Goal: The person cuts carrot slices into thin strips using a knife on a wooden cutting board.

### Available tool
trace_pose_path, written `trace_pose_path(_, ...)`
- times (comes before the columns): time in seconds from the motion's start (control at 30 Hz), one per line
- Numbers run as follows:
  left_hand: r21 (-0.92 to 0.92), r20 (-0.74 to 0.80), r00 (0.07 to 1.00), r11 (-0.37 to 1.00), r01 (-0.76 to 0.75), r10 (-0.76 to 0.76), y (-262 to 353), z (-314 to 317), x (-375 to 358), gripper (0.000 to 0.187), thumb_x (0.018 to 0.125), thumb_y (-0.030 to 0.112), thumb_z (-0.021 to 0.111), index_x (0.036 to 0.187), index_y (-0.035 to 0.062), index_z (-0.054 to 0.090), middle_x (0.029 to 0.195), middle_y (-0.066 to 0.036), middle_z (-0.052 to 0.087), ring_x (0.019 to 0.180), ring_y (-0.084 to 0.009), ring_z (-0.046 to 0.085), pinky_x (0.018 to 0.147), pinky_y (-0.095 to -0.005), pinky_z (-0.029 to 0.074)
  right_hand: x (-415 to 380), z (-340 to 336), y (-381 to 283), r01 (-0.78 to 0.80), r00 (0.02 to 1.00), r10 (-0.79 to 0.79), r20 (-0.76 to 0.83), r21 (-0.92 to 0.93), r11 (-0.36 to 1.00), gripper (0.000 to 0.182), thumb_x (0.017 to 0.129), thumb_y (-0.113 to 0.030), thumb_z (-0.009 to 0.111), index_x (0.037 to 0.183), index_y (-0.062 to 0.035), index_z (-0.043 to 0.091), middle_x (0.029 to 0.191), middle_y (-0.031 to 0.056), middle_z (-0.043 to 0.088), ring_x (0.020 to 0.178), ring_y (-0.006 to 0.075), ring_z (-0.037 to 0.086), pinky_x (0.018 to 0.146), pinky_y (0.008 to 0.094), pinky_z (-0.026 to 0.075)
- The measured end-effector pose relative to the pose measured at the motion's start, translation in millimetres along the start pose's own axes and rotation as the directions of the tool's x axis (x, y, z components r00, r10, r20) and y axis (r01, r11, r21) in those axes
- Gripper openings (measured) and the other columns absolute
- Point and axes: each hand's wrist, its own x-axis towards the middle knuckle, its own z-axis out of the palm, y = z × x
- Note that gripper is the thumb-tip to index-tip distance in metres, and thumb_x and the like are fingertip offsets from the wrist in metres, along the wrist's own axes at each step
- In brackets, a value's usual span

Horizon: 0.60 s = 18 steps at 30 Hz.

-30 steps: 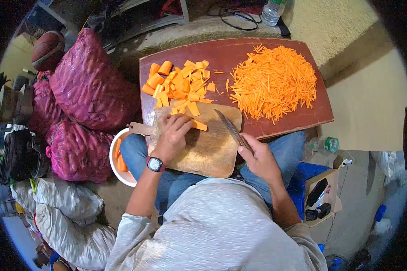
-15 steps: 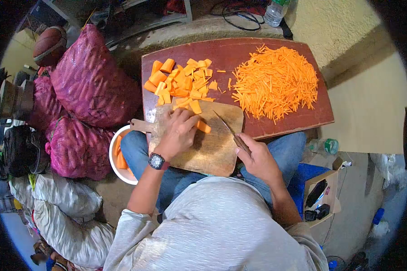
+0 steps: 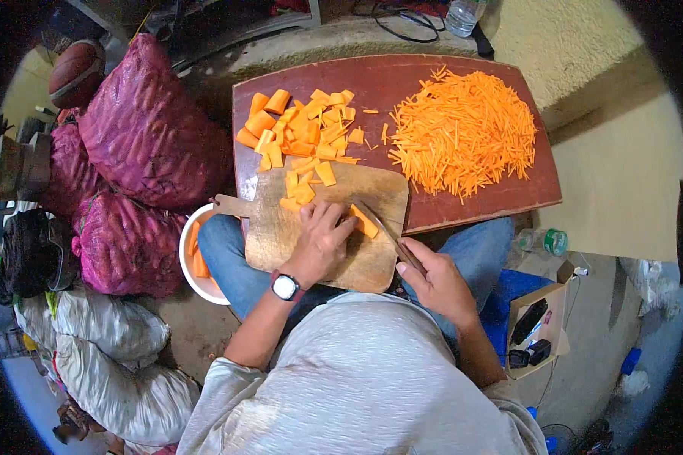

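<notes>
My left hand (image 3: pixel 325 241), wearing a watch, presses its bent fingers on a carrot piece (image 3: pixel 365 222) lying on the wooden cutting board (image 3: pixel 383 182). In my right hand (image 3: pixel 439 279) is a knife (image 3: pixel 389 233), gripped by its handle. Its blade slants up and left, its tip at the upper edge of that carrot piece. Several flat carrot slices (image 3: pixel 300 190) lie on the board's upper left part. Beyond the board, carrot chunks (image 3: pixel 302 130) are heaped on the left, and a large mound of carrot sticks (image 3: pixel 463 135) stands on the right.
The board rests at the near edge of a red-brown table (image 3: pixel 357 74), partly over my lap. A white basin (image 3: pixel 192 279) with carrots stands left of my knee. Pink mesh sacks (image 3: pixel 155 129) and white sacks (image 3: pixel 121 383) fill the left. At right is an open box (image 3: pixel 539 334).
My left hand has moved right and toward me, onto the carrot piece beside the blade. Carrot slices now show on the upper left of the board, where that hand was.
</notes>
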Motion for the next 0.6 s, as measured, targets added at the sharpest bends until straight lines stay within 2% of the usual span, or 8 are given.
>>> trace_pose_path(0.17,-0.001,0.021,1.000,1.000,-0.009,0.009,3.3,6.5,-0.1,0.041,0.079,0.005,0.074,0.120,0.0037,0.076,0.122,-0.017,0.063,0.118,-0.0360,0.059,0.105,-0.0512,0.039,-1.2,8.8,0.3,0.059,0.998,-0.058,0.032,-0.015,0.998,0.044,0.106,-0.014,0.068,0.145,0.0058,0.060,0.113,0.0274,0.077,0.102,0.0368,0.080,0.086,0.0422,0.060)
trace_pose_path(0.3,0.027,0.054,0.999,1.000,0.001,-0.003,6.0,7.3,-2.5,0.046,0.078,0.007,0.077,0.124,0.0019,0.074,0.125,-0.018,0.062,0.120,-0.0375,0.057,0.106,-0.0521,0.039,-2.3,11.0,1.9,0.049,0.998,-0.047,0.052,-0.025,0.999,0.045,0.107,-0.014,0.067,0.146,0.0056,0.059,0.115,0.0273,0.077,0.104,0.0369,0.079,0.087,0.0431,0.060)
trace_pose_path(0.47,-0.006,0.078,0.997,1.000,-0.028,0.029,1.9,1.0,0.0,0.049,0.076,0.009,0.080,0.124,0.0003,0.073,0.129,-0.018,0.062,0.122,-0.0382,0.057,0.110,-0.0532,0.040,-7.4,6.2,-9.0,0.017,0.995,-0.003,0.097,-0.147,0.989,0.044,0.108,-0.014,0.066,0.148,0.0011,0.056,0.118,0.0285,0.075,0.109,0.0476,0.075,0.090,0.0490,0.060)
trace_pose_path(0.57,-0.032,0.087,0.996,0.999,-0.024,0.027,1.7,2.0,0.0,0.047,0.075,0.008,0.081,0.120,0.0006,0.073,0.125,-0.020,0.062,0.121,-0.0407,0.058,0.111,-0.0543,0.041,-12.0,6.0,-16.0,-0.002,0.993,0.028,0.112,-0.218,0.976,0.045,0.108,-0.015,0.065,0.149,-0.0010,0.054,0.119,0.0290,0.074,0.111,0.0502,0.073,0.091,0.0517,0.059)
trace_pose_path(0.6,-0.025,0.056,0.997,0.999,-0.048,0.050,0.6,3.5,-1.1,0.046,0.078,0.008,0.078,0.123,-0.0002,0.073,0.126,-0.019,0.062,0.122,-0.0395,0.057,0.111,-0.0546,0.041,-11.1,7.0,-15.2,-0.005,0.993,0.031,0.115,-0.218,0.976,0.045,0.108,-0.015,0.065,0.149,-0.0010,0.054,0.119,0.0290,0.074,0.111,0.0502,0.073,0.091,0.0517,0.059)
